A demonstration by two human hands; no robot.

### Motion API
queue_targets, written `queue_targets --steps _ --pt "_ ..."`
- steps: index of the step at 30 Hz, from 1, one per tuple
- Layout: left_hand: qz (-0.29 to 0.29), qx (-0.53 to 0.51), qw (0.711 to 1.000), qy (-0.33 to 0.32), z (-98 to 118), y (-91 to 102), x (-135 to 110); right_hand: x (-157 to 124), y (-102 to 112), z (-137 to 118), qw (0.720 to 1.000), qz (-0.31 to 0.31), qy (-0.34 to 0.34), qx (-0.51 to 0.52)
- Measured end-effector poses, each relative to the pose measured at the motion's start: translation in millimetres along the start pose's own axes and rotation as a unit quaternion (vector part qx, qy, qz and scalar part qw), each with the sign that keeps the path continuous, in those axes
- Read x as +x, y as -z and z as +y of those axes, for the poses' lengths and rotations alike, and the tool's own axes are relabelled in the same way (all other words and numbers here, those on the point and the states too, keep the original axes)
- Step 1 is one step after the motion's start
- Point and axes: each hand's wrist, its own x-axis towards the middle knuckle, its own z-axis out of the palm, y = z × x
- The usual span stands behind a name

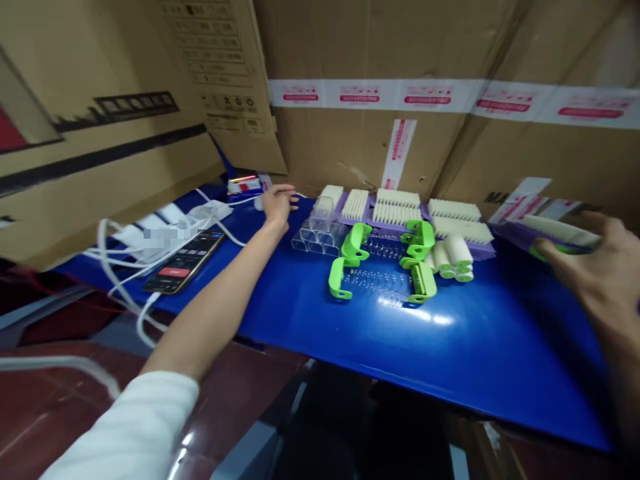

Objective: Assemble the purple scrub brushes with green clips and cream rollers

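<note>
My left hand (279, 202) reaches to the back of the blue table, its fingers stretched out and apart with nothing seen in them. A white cable lies close by it, and clear plastic pieces (320, 233) are stacked to its right. At the far right, my right hand (613, 267) grips a cream ridged block with a purple base (560, 230); some green shows under it. Several similar ridged blocks (397, 213) stand along the back. In front of them are bright green brackets (354, 243) with clear knobbly parts between them. Cream rollers with green ends (457, 253) are piled beside these.
On the left lie a phone (187, 260) with a cable plugged in, a white power strip (155, 233) and tangled white cables (105, 247). A small packet (245, 187) sits in the back corner. Cardboard walls (350, 147) enclose the back and left. The blue table's (310, 327) front edge runs below.
</note>
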Motion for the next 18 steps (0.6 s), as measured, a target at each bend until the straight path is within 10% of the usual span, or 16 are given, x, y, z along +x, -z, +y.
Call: queue_targets --steps 4,7,10,13,18 --pt "0.046 0.042 0.983 -0.173 26 11.7 -1 -6 39 -32 0.997 0.043 -0.038 0.052" --pt "-0.022 0.115 0.867 -0.484 45 7.4 -39 -18 61 -56 0.961 0.107 0.014 0.255" --pt "-0.167 0.089 0.749 -0.635 66 -5.2 -107 -40 79 -87 0.838 0.062 -0.005 0.542" --pt "-0.264 0.042 0.705 -0.657 77 -17.8 -163 -71 98 -120 0.740 -0.079 0.002 0.668" --pt "-0.230 -0.018 0.685 -0.691 76 -17.5 -175 -104 120 -135 0.701 -0.245 0.045 0.668"
